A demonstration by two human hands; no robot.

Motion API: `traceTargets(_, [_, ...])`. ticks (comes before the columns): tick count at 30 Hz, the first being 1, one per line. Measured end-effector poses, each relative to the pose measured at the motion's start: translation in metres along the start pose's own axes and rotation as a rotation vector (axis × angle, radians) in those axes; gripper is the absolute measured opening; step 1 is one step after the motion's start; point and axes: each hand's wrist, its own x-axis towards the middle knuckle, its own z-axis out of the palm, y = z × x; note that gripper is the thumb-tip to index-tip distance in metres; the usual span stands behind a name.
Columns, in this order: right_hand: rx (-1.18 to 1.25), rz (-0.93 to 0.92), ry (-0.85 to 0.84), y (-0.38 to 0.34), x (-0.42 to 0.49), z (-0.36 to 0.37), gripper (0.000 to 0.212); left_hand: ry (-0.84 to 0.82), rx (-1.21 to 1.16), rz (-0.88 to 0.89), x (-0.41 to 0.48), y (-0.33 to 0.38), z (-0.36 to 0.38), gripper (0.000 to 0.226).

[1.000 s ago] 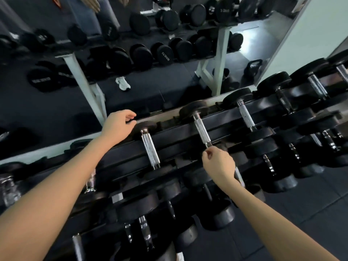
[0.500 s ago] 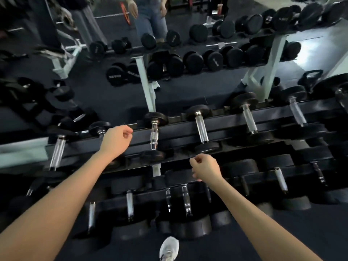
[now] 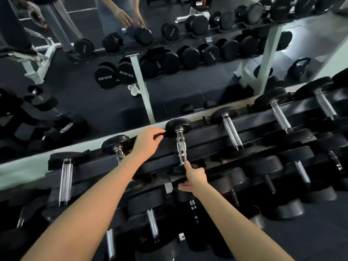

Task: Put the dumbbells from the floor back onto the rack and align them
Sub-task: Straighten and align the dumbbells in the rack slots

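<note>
A black dumbbell with a chrome knurled handle lies across the top tier of the black rack, its far head toward the mirror. My left hand reaches to that far head from the left, and its fingertips touch the head's edge. At the near end of the same handle, my right hand has its index finger stretched up against the chrome, thumb spread to the left. Neighbouring dumbbells lie parallel on the tier, one at the left and one at the right.
Lower tiers hold several more black dumbbells. Behind the rack, a wall mirror reflects another loaded rack, white rack posts, a kettlebell and people standing. Dark rubber floor lies at the lower right.
Both hands have uncurled. My left hand now reaches right to the dumbbell's far head, and my right index finger has come up onto the handle's near end. The view has shifted.
</note>
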Motion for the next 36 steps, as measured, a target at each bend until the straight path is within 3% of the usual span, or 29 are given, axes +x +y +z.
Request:
traceTargets(2, [0.187,0.057,0.029,-0.001,0.008,0.012,0.071,-0.061,-0.059,0.036,0.017,-0.008,0.009,0.034])
traceTargets(5, [0.236,0.078,0.084,-0.002,0.016,0.020,0.078,-0.112,-0.107,0.063,0.040,-0.014,0.019,0.045])
traceTargets(10, [0.319,0.097,0.119,-0.007,0.028,0.019,0.020,-0.237,-0.104,0.110,0.083,-0.014,0.028,0.048])
traceTargets(15, [0.318,0.117,0.109,-0.011,0.029,0.013,0.013,-0.363,-0.140,0.113,0.108,-0.020,0.027,0.039])
traceTargets(20, [0.268,0.099,0.134,-0.011,0.031,0.008,0.014,-0.336,-0.193,0.071,0.102,-0.025,0.026,0.039])
traceTargets(36, [0.174,0.057,0.104,-0.005,0.043,0.001,0.062,-0.270,-0.250,0.012,0.091,-0.029,0.035,0.040])
